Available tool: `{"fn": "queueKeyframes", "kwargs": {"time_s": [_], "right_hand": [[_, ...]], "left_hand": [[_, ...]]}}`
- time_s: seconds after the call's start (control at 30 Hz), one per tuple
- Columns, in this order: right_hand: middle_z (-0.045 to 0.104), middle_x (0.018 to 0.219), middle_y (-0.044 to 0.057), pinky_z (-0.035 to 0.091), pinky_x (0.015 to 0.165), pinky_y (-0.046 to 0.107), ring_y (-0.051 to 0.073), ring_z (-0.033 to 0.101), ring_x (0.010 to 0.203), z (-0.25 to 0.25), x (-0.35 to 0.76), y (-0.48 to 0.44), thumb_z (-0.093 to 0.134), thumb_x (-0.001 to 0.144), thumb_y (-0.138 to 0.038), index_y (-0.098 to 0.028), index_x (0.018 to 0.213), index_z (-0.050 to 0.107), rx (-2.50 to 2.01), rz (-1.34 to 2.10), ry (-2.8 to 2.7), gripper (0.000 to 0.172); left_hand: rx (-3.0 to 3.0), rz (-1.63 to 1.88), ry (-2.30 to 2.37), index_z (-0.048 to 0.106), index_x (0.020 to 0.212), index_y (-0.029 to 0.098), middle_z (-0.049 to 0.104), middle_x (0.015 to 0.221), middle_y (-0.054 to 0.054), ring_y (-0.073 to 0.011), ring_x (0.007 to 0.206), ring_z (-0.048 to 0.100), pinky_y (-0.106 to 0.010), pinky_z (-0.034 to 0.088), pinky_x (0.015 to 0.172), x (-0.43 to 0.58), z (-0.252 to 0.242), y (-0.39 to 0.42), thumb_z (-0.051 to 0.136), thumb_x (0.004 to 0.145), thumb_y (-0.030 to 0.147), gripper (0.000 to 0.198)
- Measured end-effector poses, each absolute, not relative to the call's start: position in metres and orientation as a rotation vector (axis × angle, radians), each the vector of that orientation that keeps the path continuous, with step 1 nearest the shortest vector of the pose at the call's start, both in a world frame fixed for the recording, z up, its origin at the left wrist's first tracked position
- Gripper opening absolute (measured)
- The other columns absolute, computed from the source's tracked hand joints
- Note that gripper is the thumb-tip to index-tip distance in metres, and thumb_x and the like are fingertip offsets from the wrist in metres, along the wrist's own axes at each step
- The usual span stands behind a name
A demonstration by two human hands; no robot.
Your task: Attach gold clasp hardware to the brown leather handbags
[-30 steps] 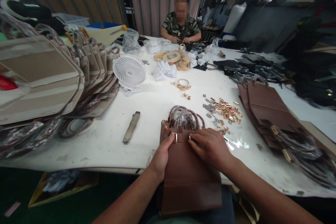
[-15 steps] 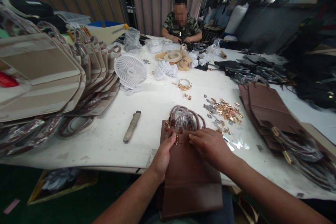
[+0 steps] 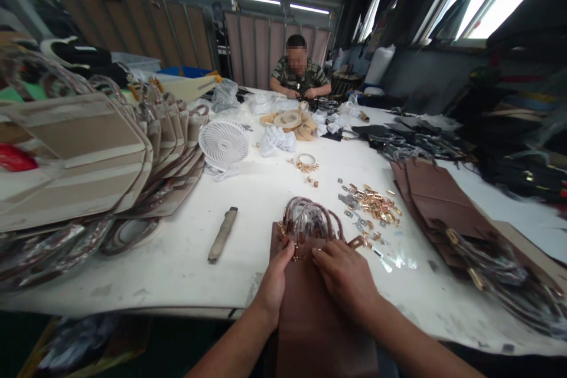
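A brown leather bag panel lies in front of me, its lower part hanging over the table edge. Plastic-wrapped handles loop up from its far end. My left hand grips the panel's left side, thumb on top beside a gold buckle. My right hand rests over the right side, fingers bent together near the buckle; whether a small part is pinched there is hidden. A small brown strap end sticks out beyond the right fingers.
Gold fittings and metal plates lie scattered at right, near stacked brown panels. A wrapped tool lies left. Beyond are a white fan, beige panels with handles and tape rolls. A person works opposite.
The view has tilted up, so the table sits lower in the picture. My right fingers have shifted slightly left, toward the buckle. My left hand keeps its hold on the panel.
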State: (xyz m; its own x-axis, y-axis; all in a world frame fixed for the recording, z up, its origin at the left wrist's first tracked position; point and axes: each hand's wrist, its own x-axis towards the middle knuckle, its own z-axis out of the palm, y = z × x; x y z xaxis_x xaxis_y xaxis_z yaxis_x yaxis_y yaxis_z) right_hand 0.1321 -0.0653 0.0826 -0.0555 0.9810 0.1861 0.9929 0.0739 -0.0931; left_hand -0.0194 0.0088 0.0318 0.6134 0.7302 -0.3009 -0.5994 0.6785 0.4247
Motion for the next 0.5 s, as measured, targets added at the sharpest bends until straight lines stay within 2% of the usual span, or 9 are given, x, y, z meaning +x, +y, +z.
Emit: {"fn": "queueKeyframes", "kwargs": {"time_s": [0.17,0.23,0.3,0.37,0.5], "right_hand": [[0.064,0.093,0.004,0.045,0.075,0.033,0.025,0.06,0.089,0.092,0.118,-0.063,0.062,0.1,-0.017,-0.021,0.088,0.066,-2.059,-0.054,-2.13,0.013],[0.065,0.097,0.005,0.049,0.078,0.036,0.026,0.061,0.094,0.096,0.114,-0.071,0.064,0.098,-0.018,-0.023,0.099,0.069,-2.04,-0.045,-2.058,0.007],[0.066,0.112,0.007,0.053,0.088,0.042,0.029,0.061,0.105,0.094,0.109,-0.088,0.068,0.093,-0.018,-0.027,0.123,0.067,-1.979,-0.033,-1.96,0.031],[0.063,0.129,0.009,0.052,0.099,0.048,0.032,0.058,0.117,0.089,0.102,-0.108,0.072,0.089,-0.021,-0.029,0.142,0.057,-1.884,-0.035,-1.866,0.056],[0.052,0.147,0.016,0.055,0.103,0.054,0.041,0.054,0.129,0.081,0.09,-0.146,0.085,0.079,-0.04,-0.026,0.152,0.047,-1.709,-0.124,-1.748,0.083]], "left_hand": [[0.404,0.75,0.434,0.067,0.133,0.012,0.073,0.12,-0.013,-0.0337,0.129,0.06,-0.046,0.042,0.119,-0.022,0.042,0.014,0.073,0.09,0.032,0.048],[0.445,0.713,0.4,0.067,0.133,0.014,0.073,0.119,-0.013,-0.0341,0.129,0.06,-0.047,0.043,0.119,-0.028,0.051,0.012,0.072,0.09,0.034,0.048],[0.474,0.682,0.362,0.066,0.135,0.016,0.073,0.12,-0.012,-0.0351,0.129,0.06,-0.048,0.044,0.118,-0.035,0.062,0.005,0.071,0.091,0.037,0.05],[0.489,0.643,0.315,0.064,0.137,0.016,0.072,0.122,-0.013,-0.0364,0.129,0.06,-0.05,0.043,0.117,-0.04,0.074,-0.006,0.069,0.092,0.042,0.053],[0.552,0.649,0.231,0.06,0.142,0.016,0.068,0.13,-0.014,-0.0351,0.133,0.056,-0.05,0.038,0.121,-0.041,0.106,-0.041,0.063,0.094,0.047,0.057]]}}
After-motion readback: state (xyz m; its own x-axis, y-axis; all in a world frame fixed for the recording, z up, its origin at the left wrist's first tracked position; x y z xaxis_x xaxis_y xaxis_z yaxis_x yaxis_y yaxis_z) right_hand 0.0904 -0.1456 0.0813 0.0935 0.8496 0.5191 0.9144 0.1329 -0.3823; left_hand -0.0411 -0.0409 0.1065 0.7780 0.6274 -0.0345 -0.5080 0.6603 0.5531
